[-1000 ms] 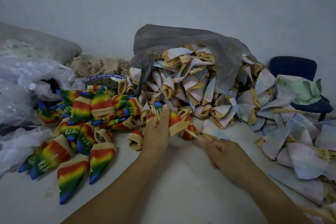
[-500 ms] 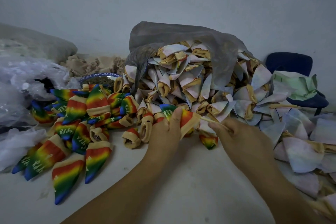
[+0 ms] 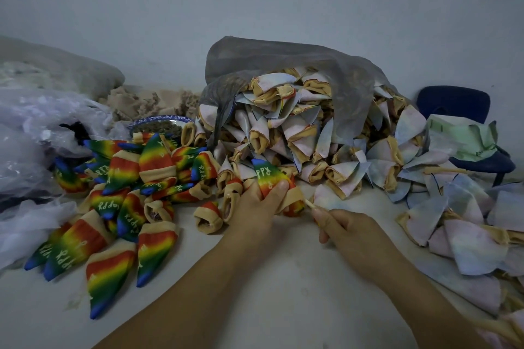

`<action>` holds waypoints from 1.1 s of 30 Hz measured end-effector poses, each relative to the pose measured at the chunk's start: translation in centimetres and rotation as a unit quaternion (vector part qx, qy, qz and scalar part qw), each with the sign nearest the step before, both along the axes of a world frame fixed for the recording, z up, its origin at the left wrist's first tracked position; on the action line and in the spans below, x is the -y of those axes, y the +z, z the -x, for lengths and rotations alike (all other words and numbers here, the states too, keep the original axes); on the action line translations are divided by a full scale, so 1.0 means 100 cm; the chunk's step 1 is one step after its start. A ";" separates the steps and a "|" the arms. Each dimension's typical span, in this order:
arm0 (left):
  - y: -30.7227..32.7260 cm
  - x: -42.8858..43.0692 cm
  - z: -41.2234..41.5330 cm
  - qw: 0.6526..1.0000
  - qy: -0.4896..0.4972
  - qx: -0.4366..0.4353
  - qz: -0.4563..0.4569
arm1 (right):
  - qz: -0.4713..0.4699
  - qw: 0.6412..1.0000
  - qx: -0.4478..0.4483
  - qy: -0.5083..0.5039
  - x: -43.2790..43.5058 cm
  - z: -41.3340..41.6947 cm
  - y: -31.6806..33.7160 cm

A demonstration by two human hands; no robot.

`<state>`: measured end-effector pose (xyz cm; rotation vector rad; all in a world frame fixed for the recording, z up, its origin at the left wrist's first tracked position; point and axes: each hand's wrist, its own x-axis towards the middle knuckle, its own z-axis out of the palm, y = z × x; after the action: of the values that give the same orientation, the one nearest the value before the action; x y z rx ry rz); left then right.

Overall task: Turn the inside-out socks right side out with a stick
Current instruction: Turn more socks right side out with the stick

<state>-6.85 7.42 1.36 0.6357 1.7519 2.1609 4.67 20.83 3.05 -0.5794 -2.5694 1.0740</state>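
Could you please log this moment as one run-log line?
left hand: holds sock | right hand: grips stick | stick: tip at cuff

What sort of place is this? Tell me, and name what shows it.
Probably a small sock-finishing workshop or home piecework setup: a grey plastic bag spills pale inside-out socks, rainbow socks lie heaped at the left, and the right hand holds a stick.

A rainbow sock [image 3: 269, 178] with white lettering, a tan cuff and its blue toe pointing away is gripped in the left hand [image 3: 255, 212]. A thin pale stick [image 3: 309, 203], pinched in the right hand [image 3: 348, 227], meets the cuff. Right-side-out rainbow socks [image 3: 122, 201] lie heaped on the surface [image 3: 255, 278] at left, while pale inside-out socks [image 3: 297, 133] with tan cuffs spill from a grey bag [image 3: 283, 56] behind.
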 end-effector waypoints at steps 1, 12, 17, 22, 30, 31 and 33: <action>0.001 -0.001 0.000 0.999 0.027 -0.017 0.014 | -0.013 1.000 -0.002 -0.005 0.001 0.000 0.000; 0.002 0.000 -0.009 0.991 0.094 -0.083 0.039 | -0.248 0.960 -0.056 -0.118 0.008 0.000 0.008; 0.009 -0.004 -0.016 0.992 0.029 -0.117 0.033 | -0.173 0.975 -0.072 -0.115 0.000 -0.002 0.007; 0.005 -0.002 -0.018 0.992 0.089 -0.080 0.042 | -0.146 0.987 -0.040 -0.046 -0.002 -0.001 0.005; 0.006 0.003 -0.009 0.991 0.129 -0.018 0.021 | -0.120 0.990 -0.046 -0.053 -0.001 -0.001 0.004; 0.005 0.002 -0.009 0.992 0.126 -0.026 0.022 | -0.113 0.990 -0.052 -0.061 0.000 -0.001 0.004; 0.004 0.000 -0.009 0.993 0.111 -0.030 0.039 | -0.086 0.993 -0.052 -0.068 0.003 -0.001 0.004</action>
<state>-5.97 7.46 1.77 0.5132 2.0139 2.2214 4.76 20.58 3.44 -0.6253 -2.4616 0.8070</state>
